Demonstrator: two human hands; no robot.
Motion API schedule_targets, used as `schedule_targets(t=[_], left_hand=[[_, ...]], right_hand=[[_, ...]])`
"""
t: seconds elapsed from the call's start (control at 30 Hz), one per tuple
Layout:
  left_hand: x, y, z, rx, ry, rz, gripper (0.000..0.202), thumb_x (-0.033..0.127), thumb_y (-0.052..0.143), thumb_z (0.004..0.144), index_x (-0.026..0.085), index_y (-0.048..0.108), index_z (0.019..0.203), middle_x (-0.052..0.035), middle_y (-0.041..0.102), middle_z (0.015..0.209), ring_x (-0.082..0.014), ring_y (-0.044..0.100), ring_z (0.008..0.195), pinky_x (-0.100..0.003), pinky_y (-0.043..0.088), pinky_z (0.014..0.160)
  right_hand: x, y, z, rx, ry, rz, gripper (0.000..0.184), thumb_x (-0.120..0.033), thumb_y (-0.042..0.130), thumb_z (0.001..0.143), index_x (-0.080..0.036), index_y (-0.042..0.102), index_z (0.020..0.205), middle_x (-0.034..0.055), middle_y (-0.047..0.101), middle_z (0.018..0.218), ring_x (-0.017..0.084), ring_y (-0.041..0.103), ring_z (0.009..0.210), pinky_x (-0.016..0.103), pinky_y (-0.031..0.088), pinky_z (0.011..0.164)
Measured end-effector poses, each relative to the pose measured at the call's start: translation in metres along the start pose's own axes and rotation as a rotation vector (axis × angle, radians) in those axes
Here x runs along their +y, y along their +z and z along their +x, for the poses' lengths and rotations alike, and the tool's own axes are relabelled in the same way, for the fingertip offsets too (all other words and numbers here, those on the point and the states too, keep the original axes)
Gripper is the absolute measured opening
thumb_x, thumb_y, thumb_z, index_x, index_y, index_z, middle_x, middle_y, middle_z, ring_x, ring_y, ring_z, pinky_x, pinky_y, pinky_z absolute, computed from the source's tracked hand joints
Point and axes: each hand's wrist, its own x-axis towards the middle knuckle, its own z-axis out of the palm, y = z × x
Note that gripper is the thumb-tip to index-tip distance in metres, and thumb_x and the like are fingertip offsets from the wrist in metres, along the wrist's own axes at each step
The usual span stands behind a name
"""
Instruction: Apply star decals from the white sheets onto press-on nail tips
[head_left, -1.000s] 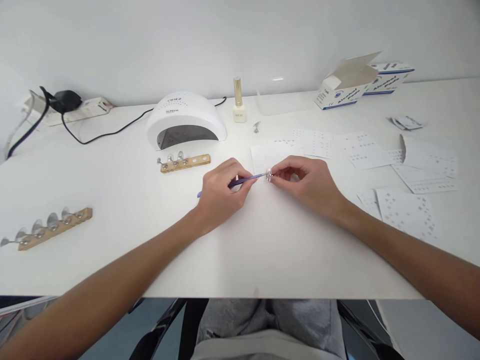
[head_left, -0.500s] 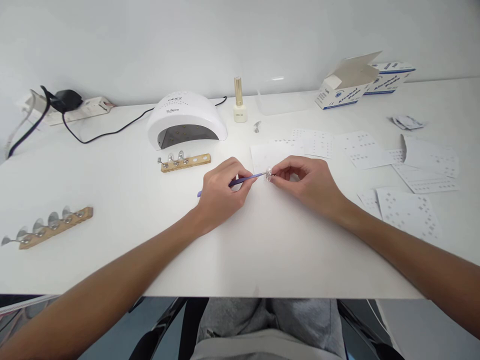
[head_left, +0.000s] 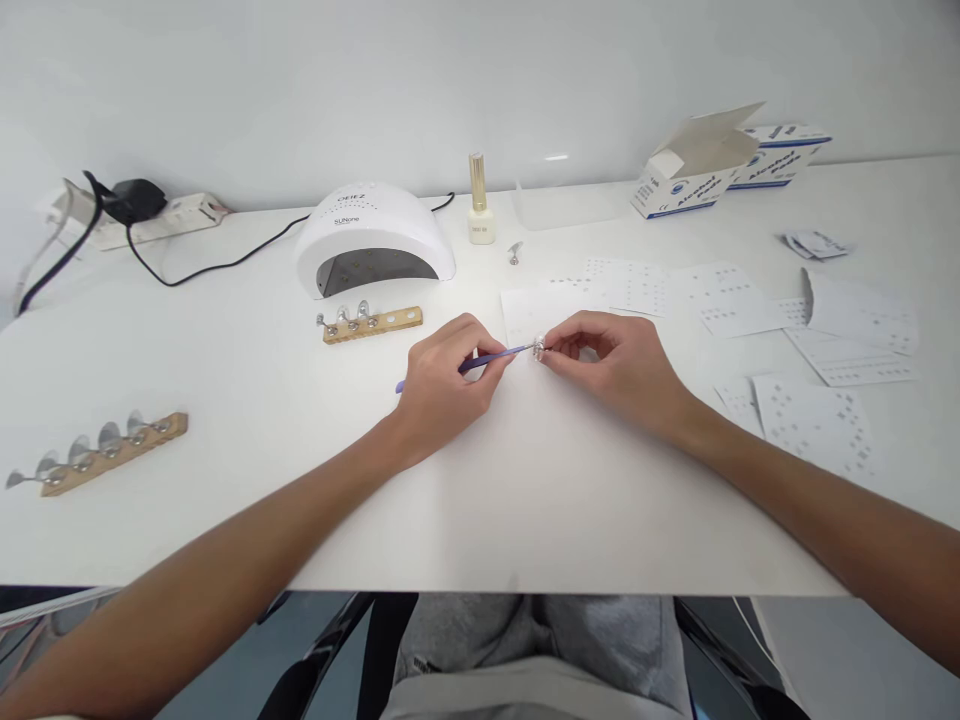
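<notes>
My left hand (head_left: 450,385) is closed round a slim purple brush (head_left: 480,361), its tip pointing right. That tip meets a small shiny nail tip on a stand (head_left: 538,348), pinched between the thumb and fingers of my right hand (head_left: 619,368). The fine detail of the nail tip is too small to make out. Under and behind the fingers lies a white sticker sheet (head_left: 517,312). Farther back a lone nail tip on a metal stand (head_left: 514,253) is upright near a cream polish bottle (head_left: 481,225) with a gold cap.
A white nail lamp (head_left: 375,225) stands behind a wooden holder (head_left: 390,322) with nail stands. Another wooden holder (head_left: 112,458) sits at left. Sticker sheets (head_left: 810,420) spread at right. Alcohol pad boxes (head_left: 686,190) are at the back, a power strip (head_left: 180,218) at back left.
Both hands keep nearly the same pose, the brush tip still at the nail tip. The whole view has shifted very slightly.
</notes>
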Motion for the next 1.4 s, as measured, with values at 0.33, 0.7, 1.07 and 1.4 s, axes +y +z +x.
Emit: schedule_targets(t=[0.33,0.7,1.07,1.4], left_hand=[[-0.0003,0.0006,0.0003,0.010,0.012,0.001,0.017,0.011,0.068,0.078,0.016,0.056,0.067,0.0010,0.057,0.066,-0.0061,0.043,0.055,-0.021,0.032,0.047],[-0.0005,0.0009,0.0000,0.014,0.017,0.003,0.016,0.011,0.067,0.079,0.016,0.057,0.068,0.0012,0.056,0.066,-0.0063,0.042,0.055,-0.021,0.032,0.047],[-0.0007,0.0010,0.0001,0.009,0.012,-0.004,0.017,0.016,0.067,0.081,0.016,0.057,0.067,0.0004,0.058,0.066,-0.0066,0.042,0.054,-0.021,0.033,0.046],[-0.0002,0.0013,0.0000,0.013,0.013,-0.014,0.017,0.013,0.068,0.080,0.016,0.057,0.067,0.0011,0.056,0.066,-0.0063,0.041,0.055,-0.021,0.032,0.047]], right_hand=[[0.0015,0.0003,-0.0001,0.012,-0.008,0.002,0.002,-0.020,0.070,0.075,-0.020,0.070,0.073,0.0011,0.069,0.073,0.014,0.059,0.065,0.029,0.047,0.062],[0.0010,-0.0005,0.0006,-0.008,0.000,0.008,0.002,-0.021,0.070,0.075,-0.020,0.070,0.073,0.0011,0.069,0.072,0.014,0.059,0.065,0.029,0.047,0.062],[0.0019,0.0002,0.0001,0.001,-0.002,0.014,0.001,-0.021,0.070,0.074,-0.020,0.070,0.073,0.0013,0.069,0.072,0.015,0.059,0.066,0.029,0.047,0.062],[0.0012,-0.0001,0.0002,0.000,-0.003,0.019,0.002,-0.019,0.070,0.074,-0.020,0.070,0.073,0.0003,0.069,0.072,0.013,0.058,0.065,0.028,0.047,0.062]])
